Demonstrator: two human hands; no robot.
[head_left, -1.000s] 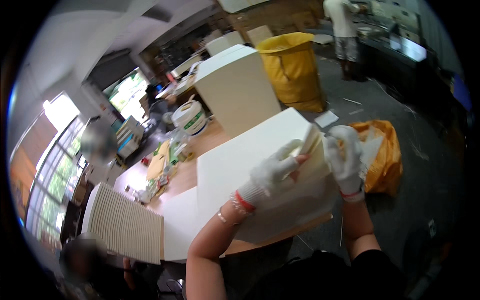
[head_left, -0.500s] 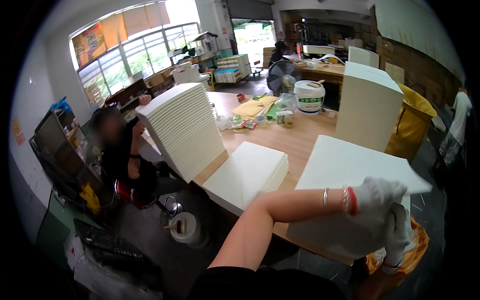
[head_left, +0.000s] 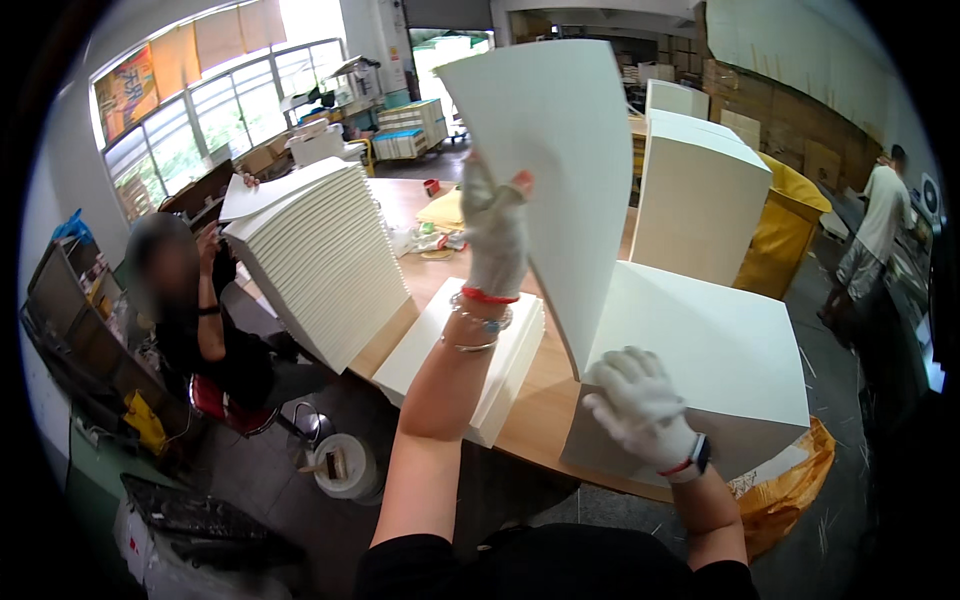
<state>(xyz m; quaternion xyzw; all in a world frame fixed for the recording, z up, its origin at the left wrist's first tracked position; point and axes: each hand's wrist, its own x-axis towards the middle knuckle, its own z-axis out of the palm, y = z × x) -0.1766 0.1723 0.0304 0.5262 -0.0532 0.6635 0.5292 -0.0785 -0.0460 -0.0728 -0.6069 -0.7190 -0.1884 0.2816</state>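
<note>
A large white sheet (head_left: 570,170) stands raised and curved above the near stack of white sheets (head_left: 720,340). My left hand (head_left: 497,235), in a white glove with a bare fingertip showing, grips its left edge, thumb on the near face; the other fingers are blurred. On the stack's near left corner, just beside the sheet's lower end, lies my gloved right hand (head_left: 640,405), open with fingers stretched out. A lower white stack (head_left: 425,340) sits left of it, partly behind my left forearm.
At the left, a seated person (head_left: 215,320) handles the top of a tall stack with ridged edges (head_left: 320,260). Another tall white stack (head_left: 700,200) stands behind mine, by a yellow bag (head_left: 785,230). An orange bag (head_left: 790,490) and a white bucket (head_left: 345,470) are on the floor.
My left hand has swung from the stack's right side up and left, and the sheet now stands upright. My right hand has moved left onto the stack. The view has shifted right.
</note>
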